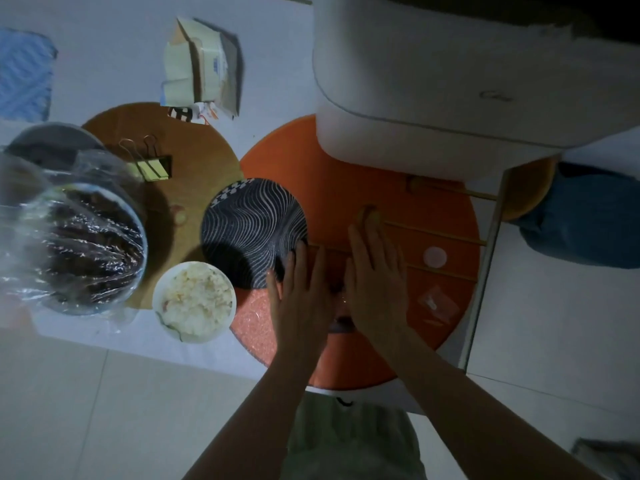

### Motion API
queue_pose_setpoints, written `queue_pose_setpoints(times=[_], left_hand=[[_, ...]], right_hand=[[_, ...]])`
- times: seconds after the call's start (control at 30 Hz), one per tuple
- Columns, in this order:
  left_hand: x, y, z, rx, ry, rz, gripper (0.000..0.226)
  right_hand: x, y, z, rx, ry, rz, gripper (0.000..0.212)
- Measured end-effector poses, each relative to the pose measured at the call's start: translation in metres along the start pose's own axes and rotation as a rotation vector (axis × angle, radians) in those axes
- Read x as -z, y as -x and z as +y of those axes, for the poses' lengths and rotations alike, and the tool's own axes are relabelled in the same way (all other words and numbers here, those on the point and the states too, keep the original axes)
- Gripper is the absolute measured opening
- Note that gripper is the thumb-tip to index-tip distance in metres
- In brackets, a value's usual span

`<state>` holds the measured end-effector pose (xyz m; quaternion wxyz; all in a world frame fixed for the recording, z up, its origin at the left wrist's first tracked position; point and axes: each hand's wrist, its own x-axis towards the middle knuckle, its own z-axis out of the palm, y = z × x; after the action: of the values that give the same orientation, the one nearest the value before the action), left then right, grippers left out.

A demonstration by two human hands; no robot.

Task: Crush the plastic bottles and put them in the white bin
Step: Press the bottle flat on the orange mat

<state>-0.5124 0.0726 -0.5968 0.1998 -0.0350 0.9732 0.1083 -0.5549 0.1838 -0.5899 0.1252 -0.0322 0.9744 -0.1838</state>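
Note:
My left hand [301, 292] and my right hand [377, 271] lie side by side, fingers stretched out, over the orange round mat [446, 216]. They press from both sides on a clear plastic bottle [340, 294]. Only a narrow strip of the bottle shows between them, and its shape is hard to make out. A small white cap [435, 256] lies on the mat to the right of my right hand. The white bin [433, 84] stands at the far edge of the mat, just beyond my hands.
A striped dark plate [249, 223] touches my left fingertips. A bowl of rice [194, 301] and a film-covered dish [86, 244] sit to the left. Binder clips [152, 164] lie on a brown mat. Thin sticks [436, 233] cross the orange mat. A small plastic wrapper [437, 304] lies at right.

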Motion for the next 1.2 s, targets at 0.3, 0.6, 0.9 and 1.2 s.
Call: queue_pose_setpoints(times=[0.3, 0.6, 0.9, 1.2], left_hand=[[0.011, 0.002, 0.007, -0.007, 0.003, 0.153, 0.051], [-0.009, -0.006, 0.003, -0.217, -0.109, 0.159, 0.057], [-0.005, -0.029, 0.004, -0.231, -0.119, 0.18, 0.057], [-0.005, -0.027, 0.002, -0.23, -0.105, 0.122, 0.054]], right_hand=[[-0.016, 0.024, 0.008, 0.036, 0.246, -0.072, 0.052], [-0.023, 0.025, 0.01, 0.068, 0.275, -0.009, 0.046], [-0.02, 0.005, 0.007, 0.062, 0.282, 0.061, 0.028], [-0.018, 0.007, 0.007, 0.079, 0.239, 0.057, 0.036]])
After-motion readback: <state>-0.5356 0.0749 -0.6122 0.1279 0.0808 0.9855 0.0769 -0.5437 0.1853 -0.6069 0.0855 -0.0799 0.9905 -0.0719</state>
